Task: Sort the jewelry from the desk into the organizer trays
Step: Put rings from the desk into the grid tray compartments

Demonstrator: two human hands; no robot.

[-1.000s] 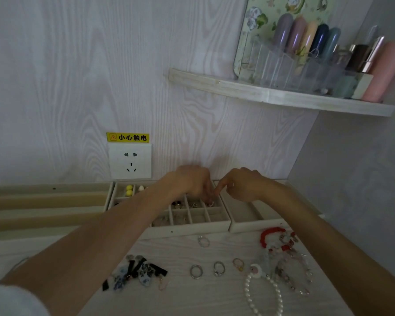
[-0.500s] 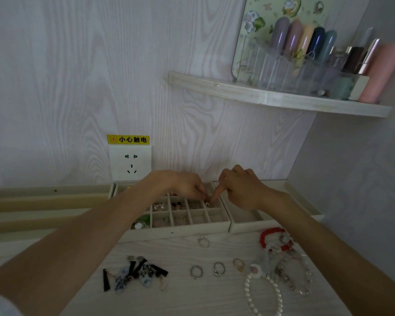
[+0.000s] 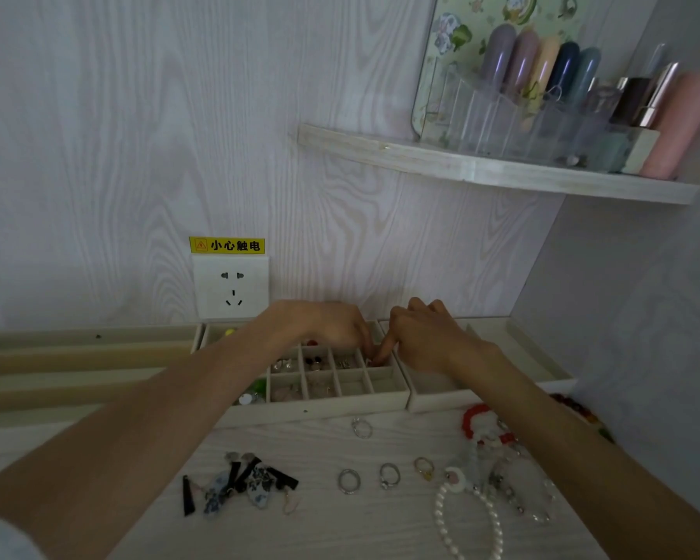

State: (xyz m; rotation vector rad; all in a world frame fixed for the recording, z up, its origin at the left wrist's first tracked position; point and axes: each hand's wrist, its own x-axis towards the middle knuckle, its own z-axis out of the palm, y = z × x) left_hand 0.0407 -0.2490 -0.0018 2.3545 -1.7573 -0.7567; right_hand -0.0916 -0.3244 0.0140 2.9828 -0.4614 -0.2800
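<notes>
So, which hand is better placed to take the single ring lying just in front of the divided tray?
Probably the right hand: the ring lies nearer it, while the left hand reaches across the divided tray.

A home dressing corner: cosmetics shelf (image 3: 481,171), wall socket (image 3: 230,286), jewelry desk (image 3: 340,527).

I see the gridded tray (image 3: 374,400) against the wall, a long-slot tray (image 3: 77,357) to its left, rings (image 3: 388,475) and, I think, earrings (image 3: 239,485) lying on the desk (image 3: 340,527) before it.

Desk (image 3: 380,531) (pale woodgrain): trays (image 3: 320,408), 4 rings (image 3: 348,481), bracelets (image 3: 467,519)
</notes>
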